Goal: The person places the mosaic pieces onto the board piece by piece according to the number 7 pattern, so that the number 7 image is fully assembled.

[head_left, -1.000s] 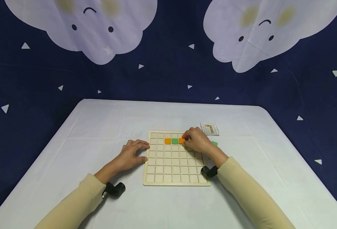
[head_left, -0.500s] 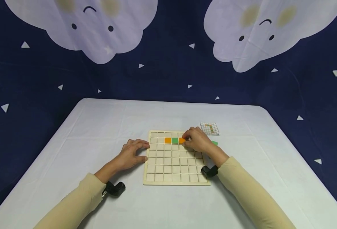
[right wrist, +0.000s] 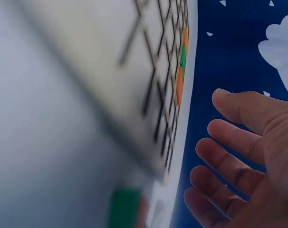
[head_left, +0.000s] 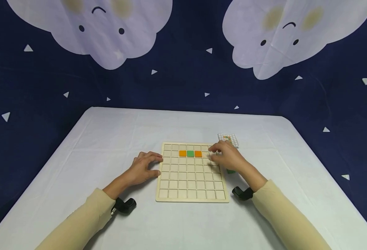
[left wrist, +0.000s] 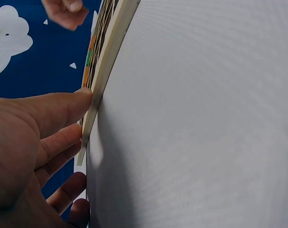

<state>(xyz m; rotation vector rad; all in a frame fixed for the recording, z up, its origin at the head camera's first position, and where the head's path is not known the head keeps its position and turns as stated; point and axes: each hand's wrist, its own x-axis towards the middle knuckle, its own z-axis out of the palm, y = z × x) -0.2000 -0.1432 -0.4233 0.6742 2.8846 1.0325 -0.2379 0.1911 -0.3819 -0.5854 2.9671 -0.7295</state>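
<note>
A wooden grid board (head_left: 192, 197) lies on the table. In its second row from the far edge sit an orange tile (head_left: 182, 153), a green tile (head_left: 190, 153) and another orange tile (head_left: 198, 153), side by side. My left hand (head_left: 142, 169) rests its fingertips and thumb against the board's left edge, as the left wrist view also shows. My right hand (head_left: 228, 157) hovers over the board's far right part, holding nothing. In the right wrist view its fingers (right wrist: 229, 147) are spread and relaxed, apart from the board.
A small printed grid card (head_left: 224, 136) with a coloured pattern lies beyond the board's far right corner, partly covered by the right hand. Beside the board's right edge is a loose green tile (head_left: 231, 171), with something orange next to it in the right wrist view.
My right hand has let go of the right-hand orange tile and moved to the right, uncovering it. The left hand has stayed at the board's edge.
</note>
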